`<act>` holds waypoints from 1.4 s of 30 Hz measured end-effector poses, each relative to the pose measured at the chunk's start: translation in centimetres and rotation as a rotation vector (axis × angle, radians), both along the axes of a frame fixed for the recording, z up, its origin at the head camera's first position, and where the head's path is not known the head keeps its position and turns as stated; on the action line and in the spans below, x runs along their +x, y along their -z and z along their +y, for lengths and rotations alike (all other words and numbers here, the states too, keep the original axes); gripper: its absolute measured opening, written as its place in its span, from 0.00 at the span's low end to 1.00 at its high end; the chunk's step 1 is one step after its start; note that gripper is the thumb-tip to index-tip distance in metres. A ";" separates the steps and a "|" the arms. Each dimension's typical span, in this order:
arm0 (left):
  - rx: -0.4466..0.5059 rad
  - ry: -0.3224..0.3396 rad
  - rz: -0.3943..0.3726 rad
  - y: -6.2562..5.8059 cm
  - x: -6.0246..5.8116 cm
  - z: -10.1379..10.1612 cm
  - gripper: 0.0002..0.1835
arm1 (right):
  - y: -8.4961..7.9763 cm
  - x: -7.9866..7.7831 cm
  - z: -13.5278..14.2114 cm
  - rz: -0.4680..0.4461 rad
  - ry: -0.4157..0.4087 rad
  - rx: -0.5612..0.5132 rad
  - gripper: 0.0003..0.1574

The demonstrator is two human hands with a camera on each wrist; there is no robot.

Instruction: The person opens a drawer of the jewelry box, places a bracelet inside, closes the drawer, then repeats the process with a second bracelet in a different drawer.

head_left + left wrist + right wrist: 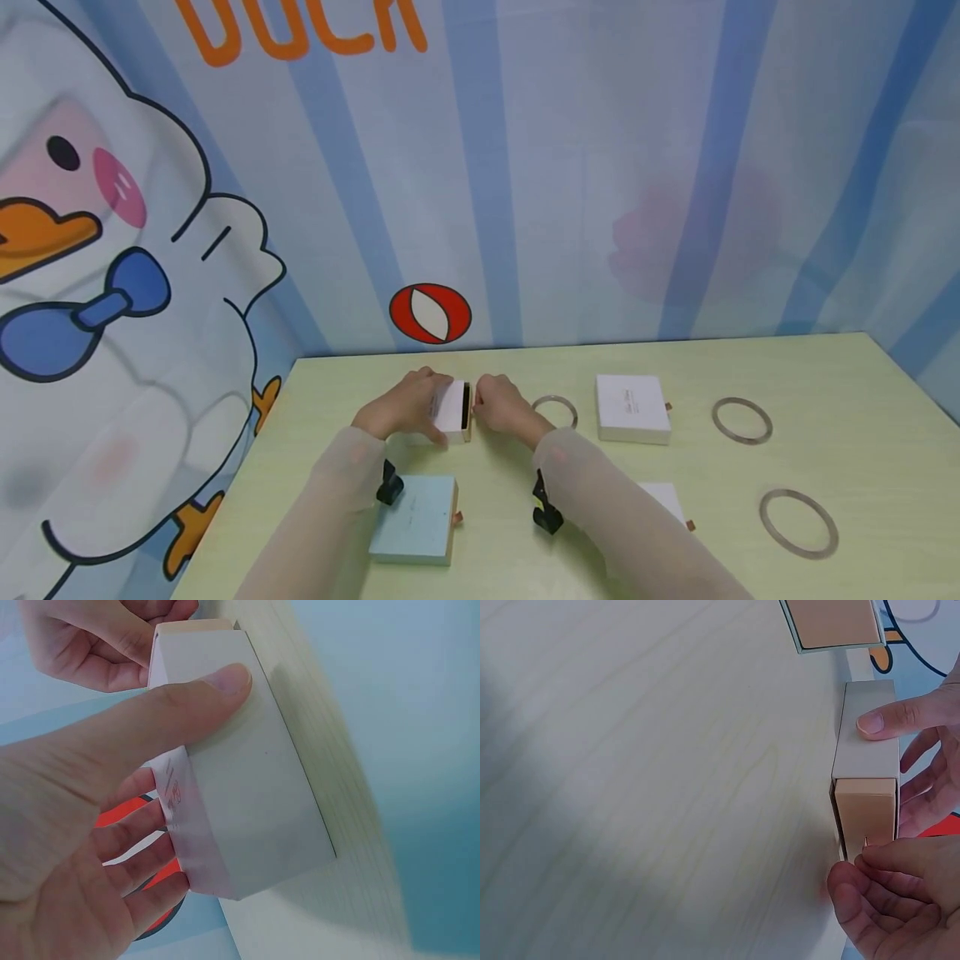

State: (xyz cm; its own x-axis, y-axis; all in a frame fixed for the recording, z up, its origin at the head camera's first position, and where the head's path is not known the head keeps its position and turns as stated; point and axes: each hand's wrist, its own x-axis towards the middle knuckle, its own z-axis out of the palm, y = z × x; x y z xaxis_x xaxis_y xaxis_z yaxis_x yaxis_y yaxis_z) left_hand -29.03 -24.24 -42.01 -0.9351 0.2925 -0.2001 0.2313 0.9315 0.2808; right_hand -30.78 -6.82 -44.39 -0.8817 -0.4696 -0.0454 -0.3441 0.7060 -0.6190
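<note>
A small white box [452, 411] of smooth matte card, a flat rectangular sleeve with a tan inner drawer showing at its end, stands on edge near the back of the pale green wood-grain surface [825, 375]. The left hand [401, 406] grips the sleeve, thumb across one broad face and fingers [142, 832] behind. The right hand [504, 406] has its fingers curled, pinching the drawer's end. A pale blue box [415, 521] lies nearer, with thin translucent rings [741, 419] lying flat to the right.

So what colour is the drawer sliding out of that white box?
Tan, a light brown drawer; it shows best in the right wrist view.
</note>
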 end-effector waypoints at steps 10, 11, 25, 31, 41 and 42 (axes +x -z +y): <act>-0.008 -0.012 -0.007 -0.1 -0.1 0.0 0.50 | 0.3 -0.1 0.3 0.018 -0.008 0.007 0.19; -0.006 -0.012 -0.007 -0.1 -0.1 0.0 0.50 | 0.2 -0.1 0.3 0.018 -0.008 0.007 0.19; 0.006 -0.013 -0.008 0.0 -0.1 0.0 0.50 | 0.1 -0.1 0.6 0.013 -0.010 0.020 0.26; 0.008 -0.012 -0.007 0.0 -0.1 0.1 0.50 | -0.1 -0.1 0.8 -0.006 0.005 0.020 0.24; 0.007 -0.024 -0.016 -0.1 -0.1 0.1 0.51 | 0.1 -0.2 1.2 0.009 -0.004 0.024 0.27; 0.006 -0.025 -0.016 -0.1 -0.1 0.0 0.51 | 0.1 -0.2 1.3 0.014 -0.004 0.023 0.26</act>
